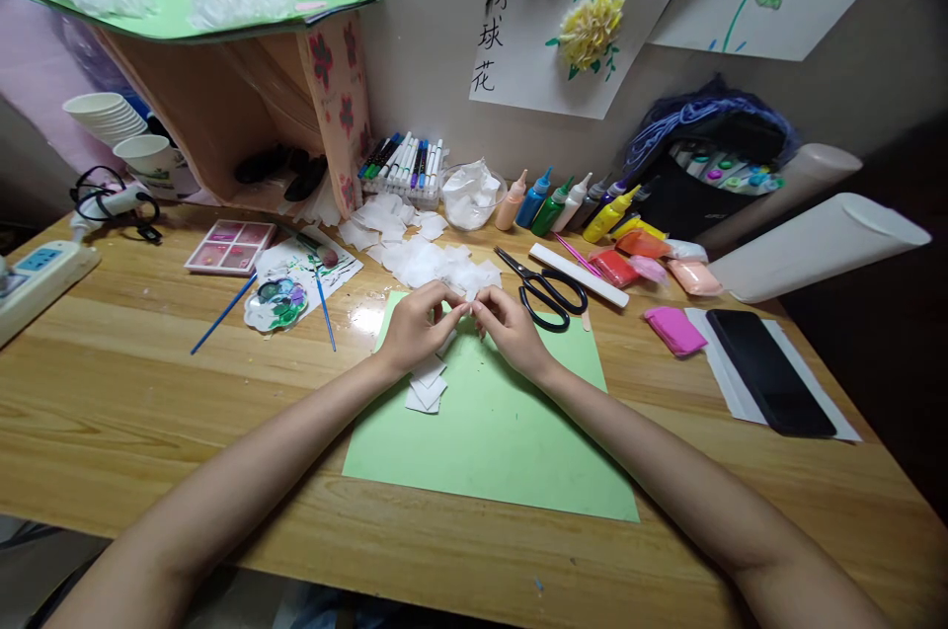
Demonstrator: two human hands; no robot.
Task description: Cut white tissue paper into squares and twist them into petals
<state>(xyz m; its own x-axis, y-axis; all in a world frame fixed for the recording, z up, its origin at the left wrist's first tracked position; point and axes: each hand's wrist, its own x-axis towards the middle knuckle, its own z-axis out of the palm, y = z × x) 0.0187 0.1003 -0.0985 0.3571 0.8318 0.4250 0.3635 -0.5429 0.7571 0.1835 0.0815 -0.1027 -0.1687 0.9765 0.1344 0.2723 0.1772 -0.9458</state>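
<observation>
My left hand [416, 323] and my right hand [510, 329] meet over the far part of a green sheet of paper [504, 432] on the wooden desk [148, 382]. Both pinch a small piece of white tissue paper [463, 310] between their fingertips. A small stack of cut white tissue squares [428, 389] lies on the green sheet just under my left wrist. A loose pile of white tissue pieces [426, 259] lies beyond my hands.
Black scissors [540, 291] and a white ruler [579, 275] lie right of the pile. Paint bottles [570, 204], markers [404, 163], clay pieces [672, 328] and a black phone [768, 370] sit farther right. A paint palette [276, 303], brushes and a power strip [37, 275] are left.
</observation>
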